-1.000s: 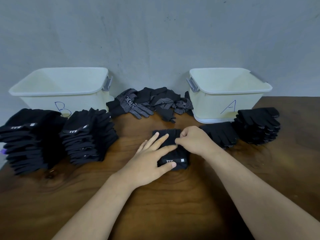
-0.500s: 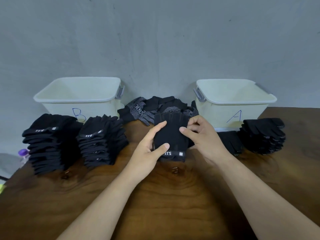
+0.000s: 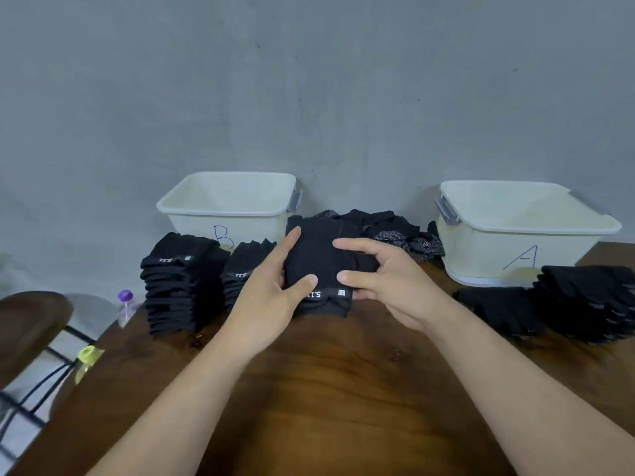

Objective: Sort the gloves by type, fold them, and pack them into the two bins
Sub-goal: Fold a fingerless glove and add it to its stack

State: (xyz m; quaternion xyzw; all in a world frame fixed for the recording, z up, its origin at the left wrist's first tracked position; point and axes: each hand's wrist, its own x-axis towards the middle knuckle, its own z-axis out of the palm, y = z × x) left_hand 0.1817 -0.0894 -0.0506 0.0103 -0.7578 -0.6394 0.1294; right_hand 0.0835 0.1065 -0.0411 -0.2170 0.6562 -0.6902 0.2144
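Note:
A folded black glove pair (image 3: 321, 266) with a white label band is held up above the table between both hands. My left hand (image 3: 271, 297) grips its left edge, thumb on the front. My right hand (image 3: 388, 286) grips its right edge. Two stacks of folded black gloves (image 3: 178, 290) (image 3: 245, 273) stand in front of the white bin marked B (image 3: 230, 207). The white bin marked A (image 3: 522, 231) stands at the right, with flat stacks of black gloves (image 3: 584, 297) before it. A loose heap of dotted gloves (image 3: 395, 231) lies between the bins.
The wooden table (image 3: 326, 389) runs to a grey wall behind the bins. Off the table's left edge are a dark chair seat (image 3: 31, 324), a purple-capped bottle (image 3: 125, 305) and a yellow-capped bottle (image 3: 87, 359).
The glove pair was pressed flat on the table a second ago; both hands have lifted it and carried it up and toward the left. The view has tilted upward and left.

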